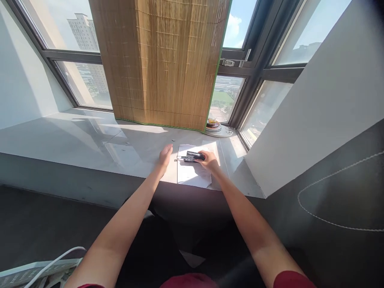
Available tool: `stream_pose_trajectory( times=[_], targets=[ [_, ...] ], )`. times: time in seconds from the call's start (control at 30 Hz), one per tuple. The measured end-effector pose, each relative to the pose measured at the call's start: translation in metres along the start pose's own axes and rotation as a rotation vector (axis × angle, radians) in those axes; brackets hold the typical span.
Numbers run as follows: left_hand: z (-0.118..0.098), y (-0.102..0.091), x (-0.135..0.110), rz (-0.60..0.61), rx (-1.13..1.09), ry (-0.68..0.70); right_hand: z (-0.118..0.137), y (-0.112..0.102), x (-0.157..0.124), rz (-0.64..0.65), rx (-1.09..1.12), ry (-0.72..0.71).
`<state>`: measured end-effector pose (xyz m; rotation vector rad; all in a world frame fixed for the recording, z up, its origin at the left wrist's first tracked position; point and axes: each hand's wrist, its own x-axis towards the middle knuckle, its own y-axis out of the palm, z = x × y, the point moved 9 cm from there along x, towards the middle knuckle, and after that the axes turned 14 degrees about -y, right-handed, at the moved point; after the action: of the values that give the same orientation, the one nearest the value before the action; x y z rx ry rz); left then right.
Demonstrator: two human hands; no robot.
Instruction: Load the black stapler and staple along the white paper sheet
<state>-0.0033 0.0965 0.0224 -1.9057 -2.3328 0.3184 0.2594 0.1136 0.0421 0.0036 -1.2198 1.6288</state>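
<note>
Red sleeve edges [289,279] sit closest to me at the bottom of the head view, and from them both bare forearms stretch forward to a pale windowsill [90,140]. Low on my left, a power strip [33,270] lies on the dark floor with a white cable [51,264] looping over it. On the sill, the left hand [165,155] lies open and palm down, fingers together and pointing away from me, just beside the left edge of a stack of white paper [192,174]; I cannot tell whether it touches the sheets. The right hand [209,159] is wrapped around the right end of a black stapler [193,156], which lies across the upper part of the paper with its metal nose pointing left toward the other hand. The near corner of the paper slightly overhangs the front edge of the sill. Whether the stapler's mouth is biting the sheets or only resting on them is too small for me to tell. Behind the hands, a bamboo blind [162,60] with a green border hangs down to the sill. To its right, a small stack of plates [218,129] stands in the sunlit corner by the glass, well apart from the hands. A few tiny specks [173,139] lie on the sill between the blind and the paper.
</note>
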Motion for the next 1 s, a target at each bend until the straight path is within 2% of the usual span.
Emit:
stream_pose_trajectory(
  times=[0.07, 0.13, 0.23, 0.33, 0.4, 0.43, 0.5, 0.53, 0.63, 0.67, 0.73, 0.77, 0.9, 1.0],
  targets=[
    [0.005, -0.003, 0.002, 0.030, -0.250, -0.098, 0.012, -0.009, -0.003, -0.102, -0.073, -0.031],
    [0.011, 0.008, 0.003, 0.138, -0.438, -0.195, 0.035, -0.014, -0.007, -0.145, -0.165, -0.137],
    [0.021, 0.029, -0.002, 0.252, -0.652, -0.349, 0.082, -0.006, -0.013, -0.049, -0.312, -0.438],
    [0.029, 0.045, -0.009, 0.252, -0.936, -0.474, 0.121, 0.006, -0.025, 0.032, -0.461, -0.757],
    [0.031, 0.050, -0.013, 0.211, -1.132, -0.527, 0.133, 0.010, -0.032, 0.031, -0.531, -0.878],
    [0.031, 0.052, -0.015, 0.204, -1.203, -0.540, 0.134, 0.010, -0.034, 0.018, -0.546, -0.895],
    [0.028, 0.053, -0.018, 0.217, -1.285, -0.535, 0.128, 0.005, -0.033, -0.050, -0.527, -0.826],
    [0.026, 0.052, -0.019, 0.220, -1.307, -0.524, 0.120, -0.002, -0.030, -0.121, -0.499, -0.735],
    [0.022, 0.046, -0.020, 0.211, -1.347, -0.467, 0.078, -0.030, -0.023, -0.373, -0.373, -0.309],
    [0.022, 0.045, -0.021, 0.206, -1.347, -0.462, 0.061, -0.035, -0.023, -0.419, -0.322, -0.156],
    [0.022, 0.045, -0.024, 0.208, -1.330, -0.471, 0.033, -0.034, -0.023, -0.415, -0.211, 0.083],
    [0.022, 0.046, -0.025, 0.212, -1.319, -0.484, 0.023, -0.030, -0.023, -0.388, -0.162, 0.158],
    [0.017, 0.050, -0.032, 0.268, -1.318, -0.488, 0.006, -0.018, -0.025, -0.306, -0.071, 0.271],
    [0.011, 0.050, -0.035, 0.300, -1.330, -0.461, 0.012, -0.015, -0.023, -0.269, -0.093, 0.271]
  ],
)
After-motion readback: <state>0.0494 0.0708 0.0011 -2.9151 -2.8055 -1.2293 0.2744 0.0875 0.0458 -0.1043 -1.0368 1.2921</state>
